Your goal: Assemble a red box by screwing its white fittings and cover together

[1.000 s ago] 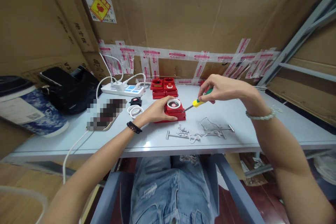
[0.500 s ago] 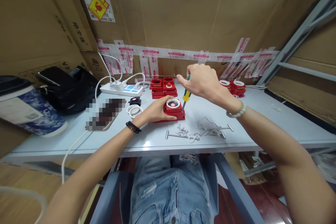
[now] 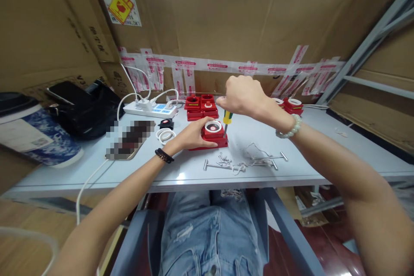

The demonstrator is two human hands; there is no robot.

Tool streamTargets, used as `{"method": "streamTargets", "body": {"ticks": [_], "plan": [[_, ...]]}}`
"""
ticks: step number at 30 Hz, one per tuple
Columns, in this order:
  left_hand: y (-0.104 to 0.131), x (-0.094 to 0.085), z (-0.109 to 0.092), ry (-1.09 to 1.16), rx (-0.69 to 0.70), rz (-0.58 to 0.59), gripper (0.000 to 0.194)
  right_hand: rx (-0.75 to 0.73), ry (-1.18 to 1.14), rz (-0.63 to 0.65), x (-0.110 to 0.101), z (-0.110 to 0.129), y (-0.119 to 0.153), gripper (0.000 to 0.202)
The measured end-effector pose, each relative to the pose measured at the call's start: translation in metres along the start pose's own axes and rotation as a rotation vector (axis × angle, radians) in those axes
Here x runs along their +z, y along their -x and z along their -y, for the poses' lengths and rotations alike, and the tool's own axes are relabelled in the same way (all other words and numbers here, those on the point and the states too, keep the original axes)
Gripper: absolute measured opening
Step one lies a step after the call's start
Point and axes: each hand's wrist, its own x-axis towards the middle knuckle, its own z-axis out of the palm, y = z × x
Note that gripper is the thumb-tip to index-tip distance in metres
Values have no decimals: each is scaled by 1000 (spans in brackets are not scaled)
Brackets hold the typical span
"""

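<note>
Pale grey tabletop [image 3: 323,146]: bearing all items. Red square plastic housing with a white ring on top [image 3: 211,134]: lying mid-table, left hand [image 3: 191,136] cupping its near-left side, steadying it. Right hand [image 3: 243,94]: fisting around a yellow-and-green-handled screwdriver [image 3: 227,120], held upright, tip bearing on the housing's right corner. Loose silver screws [image 3: 224,160]: lying just in front, so fastening is judged partway. Finished-looking red units [image 3: 201,107]: standing behind. Screw head: hiding under the tip; handle top covered by the fist.
</note>
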Motion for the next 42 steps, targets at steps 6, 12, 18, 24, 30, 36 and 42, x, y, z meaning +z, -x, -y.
{"method": "streamTargets", "body": {"ticks": [6, 12, 18, 24, 30, 36, 42], "plan": [[0, 0, 0, 2, -2, 6, 77, 3, -9, 49, -4, -1, -2, 20], [0, 0, 4, 7, 11, 15, 76, -198, -128, 259, -13, -12, -2, 12], [0, 0, 2, 9, 2, 15, 77, -99, -117, 269, -13, -14, -4, 26], [-1, 0, 1, 9, 16, 17, 75, -10, 15, 173, -16, -11, 1, 46], [-1, 0, 4, 11, 14, 20, 80, -214, -63, 272, -16, -19, -1, 30], [-2, -1, 3, 19, 11, 25, 78, -268, -14, 356, -27, -34, 4, 42], [-1, 0, 3, 30, 1, 13, 78, -78, 42, 273, -22, -24, 5, 57]]}}
